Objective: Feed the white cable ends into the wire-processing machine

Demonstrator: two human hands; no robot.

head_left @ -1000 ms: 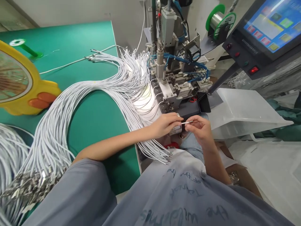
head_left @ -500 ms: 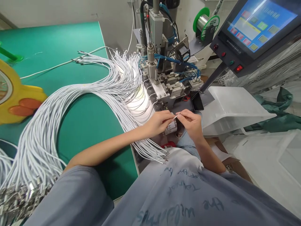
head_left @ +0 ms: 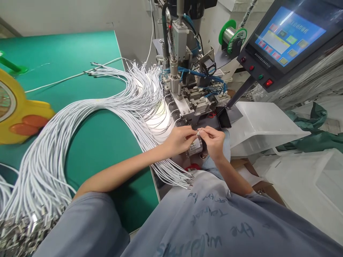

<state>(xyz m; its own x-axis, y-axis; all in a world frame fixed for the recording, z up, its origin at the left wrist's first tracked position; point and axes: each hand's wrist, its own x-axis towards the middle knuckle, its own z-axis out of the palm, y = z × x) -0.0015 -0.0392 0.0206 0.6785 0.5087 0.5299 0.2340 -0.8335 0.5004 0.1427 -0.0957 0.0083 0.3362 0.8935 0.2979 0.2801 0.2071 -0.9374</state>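
My left hand (head_left: 180, 140) pinches a thin white cable (head_left: 198, 132) close to its end, in front of the machine. My right hand (head_left: 214, 141) meets it from the right, thumb and fingers closed on the tip of the same cable. The fingers hide most of that tip. Below and left of my left hand lies a thick bundle of white cables (head_left: 93, 102), which curves over the green table (head_left: 91, 142). Some cable ends (head_left: 184, 180) hang past the table edge towards my lap. Metal connectors (head_left: 29, 228) crowd the other end of the bundle.
A machine (head_left: 184, 89) with blue air tubes stands just beyond my hands. A screen panel (head_left: 291, 39) leans in at the upper right, near a solder wire spool (head_left: 230, 36). White plastic bins (head_left: 268, 121) are at the right. A yellow duck-shaped object (head_left: 32, 114) sits at the left.
My right hand has moved slightly left, closer to my left hand, and its fingers have shifted on the cable tip. The whole view has shifted slightly.
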